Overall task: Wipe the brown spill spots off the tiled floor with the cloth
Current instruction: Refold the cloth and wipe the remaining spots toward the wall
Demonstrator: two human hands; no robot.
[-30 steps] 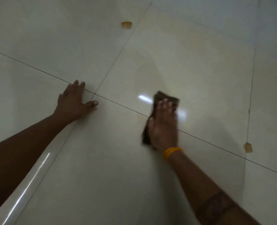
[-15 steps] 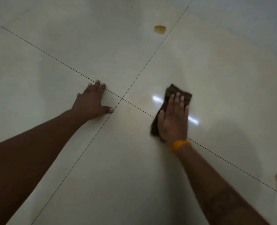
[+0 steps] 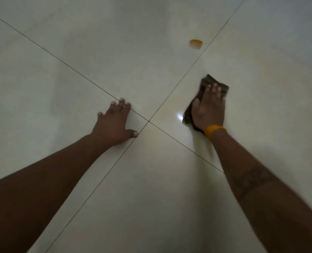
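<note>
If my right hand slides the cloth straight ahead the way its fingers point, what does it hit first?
Bare tile, then the grout line. The brown spill spot sits slightly left of that path, so the right hand and cloth would probably just clip or miss it.

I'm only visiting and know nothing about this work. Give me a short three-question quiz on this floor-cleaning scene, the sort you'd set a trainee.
1. True or false: the left hand lies flat on the pale tiled floor, holding nothing.
2. The dark brown folded cloth is pressed under: A) the right hand; B) the left hand; C) neither hand.
3. Fill in: the number of brown spill spots in view is ___.
Key: 1 true; 2 A; 3 one.
</note>
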